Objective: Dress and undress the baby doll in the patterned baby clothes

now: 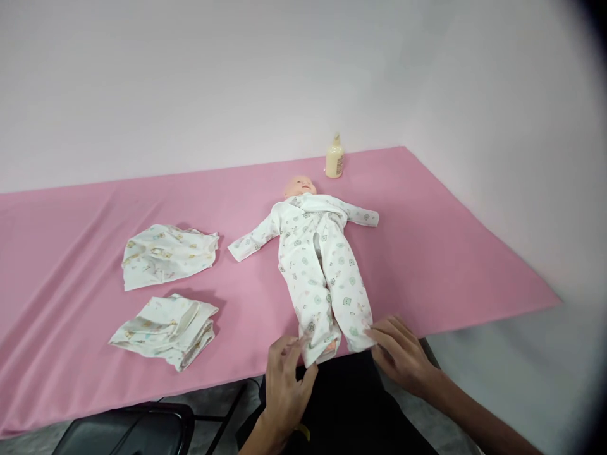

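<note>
A baby doll (300,186) lies face up at the middle of the table, its head toward the wall. It wears a white printed top (303,218) with long sleeves spread out to both sides, and white printed pants (348,278) with an opening at the crotch. My left hand (287,379) has its thumb and fingers at the cuff of the pants leg on the left, and a bit of the doll's foot (331,346) shows inside that cuff. On the other leg, my right hand (401,351) pinches the outer edge of the cuff.
Two folded white printed cloths lie on the left, a farther cloth (168,256) and a nearer cloth (165,328). A cream pump bottle (334,159) stands behind the doll. Pink cloth (441,265) covers the table. Below the front edge is a black chair (128,430).
</note>
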`<move>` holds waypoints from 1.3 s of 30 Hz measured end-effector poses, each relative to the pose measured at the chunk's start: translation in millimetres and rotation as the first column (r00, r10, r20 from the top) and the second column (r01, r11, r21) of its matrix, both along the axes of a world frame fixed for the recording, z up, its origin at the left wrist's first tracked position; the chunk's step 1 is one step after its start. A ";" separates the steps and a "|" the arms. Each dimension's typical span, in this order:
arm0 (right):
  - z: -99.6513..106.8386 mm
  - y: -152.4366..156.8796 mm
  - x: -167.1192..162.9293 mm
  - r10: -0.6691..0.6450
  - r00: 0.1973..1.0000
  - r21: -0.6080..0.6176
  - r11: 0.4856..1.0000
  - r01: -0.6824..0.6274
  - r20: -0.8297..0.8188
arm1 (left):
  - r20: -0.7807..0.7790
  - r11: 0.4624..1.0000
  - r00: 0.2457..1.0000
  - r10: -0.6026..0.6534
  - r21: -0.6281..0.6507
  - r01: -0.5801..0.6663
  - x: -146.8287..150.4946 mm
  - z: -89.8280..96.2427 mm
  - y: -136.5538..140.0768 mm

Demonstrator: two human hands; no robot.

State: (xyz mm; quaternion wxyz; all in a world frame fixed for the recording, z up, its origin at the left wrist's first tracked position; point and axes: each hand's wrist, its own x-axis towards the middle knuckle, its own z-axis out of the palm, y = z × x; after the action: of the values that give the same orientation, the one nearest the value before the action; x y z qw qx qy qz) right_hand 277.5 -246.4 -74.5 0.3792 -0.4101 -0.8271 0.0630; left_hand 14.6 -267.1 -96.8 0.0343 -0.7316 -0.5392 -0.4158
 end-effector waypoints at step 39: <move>64.1 288.2 -28.1 -0.182 0.969 -0.642 0.766 0.034 -0.165 | 0.017 0.951 0.999 0.043 -0.307 -0.036 -29.5 92.2 267.9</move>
State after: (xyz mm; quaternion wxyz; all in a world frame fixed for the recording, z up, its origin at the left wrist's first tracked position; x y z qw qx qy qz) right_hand 249.4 41.8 -10.4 0.3099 -0.5517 -0.6854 0.3605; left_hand -14.9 0.7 -4.6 -0.0777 -0.7122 -0.6121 -0.3348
